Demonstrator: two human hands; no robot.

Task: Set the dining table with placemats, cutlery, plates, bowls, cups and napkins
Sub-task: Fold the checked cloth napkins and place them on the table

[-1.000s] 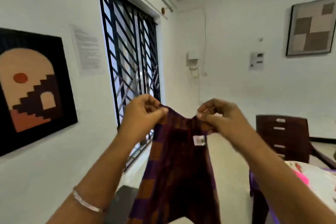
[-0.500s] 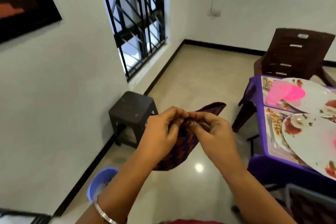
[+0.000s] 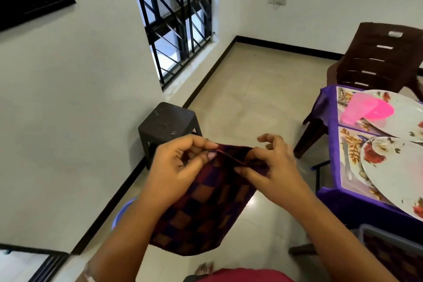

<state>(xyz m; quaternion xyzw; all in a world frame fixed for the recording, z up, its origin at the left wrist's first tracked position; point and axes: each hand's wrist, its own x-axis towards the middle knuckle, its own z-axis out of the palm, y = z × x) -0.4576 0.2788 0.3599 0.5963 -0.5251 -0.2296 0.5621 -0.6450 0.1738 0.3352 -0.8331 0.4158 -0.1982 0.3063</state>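
A dark purple and orange checked napkin [image 3: 206,213] hangs folded in the air in front of me, over the floor. My left hand [image 3: 180,167] pinches its top edge at the left between thumb and fingers. My right hand [image 3: 270,167] pinches the same edge at the right, with its other fingers lifted. At the right stands the table with a purple cloth [image 3: 329,199]. On it lie floral placemats [image 3: 350,167], two white flowered plates [image 3: 389,174] and a pink cup [image 3: 366,110] tipped on the far plate. A knife [image 3: 346,162] lies on the near placemat.
A small black stool [image 3: 167,123] stands by the wall under a barred window [image 3: 176,20]. A brown plastic chair [image 3: 380,62] sits at the table's far end. A bluish tub rim [image 3: 121,213] shows behind my left forearm. A checked cloth in a container [image 3: 393,256] lies at bottom right.
My view has dropped from the wall and window to the floor and table. The napkin, held up long and open before, is now folded shorter, and my hands have drawn apart along its top edge.
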